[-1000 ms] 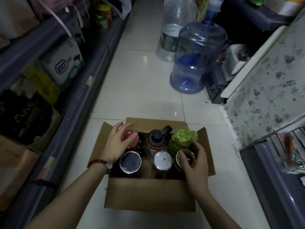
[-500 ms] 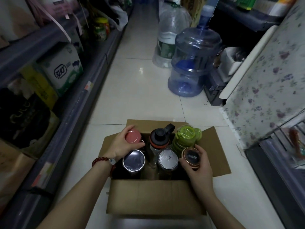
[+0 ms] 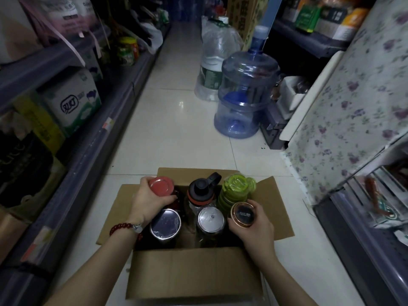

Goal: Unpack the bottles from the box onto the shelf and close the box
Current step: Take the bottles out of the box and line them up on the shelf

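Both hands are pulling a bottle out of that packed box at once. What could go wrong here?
Each bottle is held only around its cap: the left hand on the red-capped bottle, the right hand on the copper-rimmed bottle. A one-handed cap grip could slip. The bottles stand tightly packed, so lifting might drag or tip the green bottle. The big blue water jug narrows the aisle ahead.

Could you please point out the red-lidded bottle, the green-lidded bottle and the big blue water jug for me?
Red-lidded bottle [image 3: 160, 186]: head view, on its round red lid.
Green-lidded bottle [image 3: 235, 186]: head view, on the top of its green lid.
Blue water jug [image 3: 247, 91]: head view, on its clear blue side wall.
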### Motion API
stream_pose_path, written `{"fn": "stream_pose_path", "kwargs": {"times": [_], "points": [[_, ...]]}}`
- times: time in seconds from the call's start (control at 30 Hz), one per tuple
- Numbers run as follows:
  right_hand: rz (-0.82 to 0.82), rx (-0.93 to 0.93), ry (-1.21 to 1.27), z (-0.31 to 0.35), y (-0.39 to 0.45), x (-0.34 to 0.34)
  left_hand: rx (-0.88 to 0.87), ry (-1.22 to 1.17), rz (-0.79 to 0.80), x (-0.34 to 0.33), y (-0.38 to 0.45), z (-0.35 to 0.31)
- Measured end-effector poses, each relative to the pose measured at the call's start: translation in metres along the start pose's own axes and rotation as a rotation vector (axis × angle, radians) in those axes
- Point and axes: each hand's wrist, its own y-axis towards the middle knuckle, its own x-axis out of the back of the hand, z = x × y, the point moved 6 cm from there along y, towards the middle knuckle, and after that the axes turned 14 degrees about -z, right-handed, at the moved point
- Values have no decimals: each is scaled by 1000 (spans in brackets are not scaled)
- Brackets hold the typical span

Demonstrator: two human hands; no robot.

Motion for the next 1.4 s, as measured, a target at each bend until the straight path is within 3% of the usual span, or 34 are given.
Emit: {"fn": "stream_pose_path", "kwargs": {"times": [0.27, 0.5, 0.73, 1.1, 1.4], "points": [[-52, -108, 65, 31, 5, 24, -136, 22, -43, 23, -14, -64], [12, -125, 77, 142, 35, 89, -79, 11, -98, 78, -36, -160], [65, -100, 148, 324, 98, 186, -125, -27, -49, 165, -56, -363], [-50, 77, 239, 614, 209, 384, -353, -173, 5, 286, -99, -718], [-296, 197, 308, 752, 261, 525, -525, -437, 151, 308, -122, -901]]}}
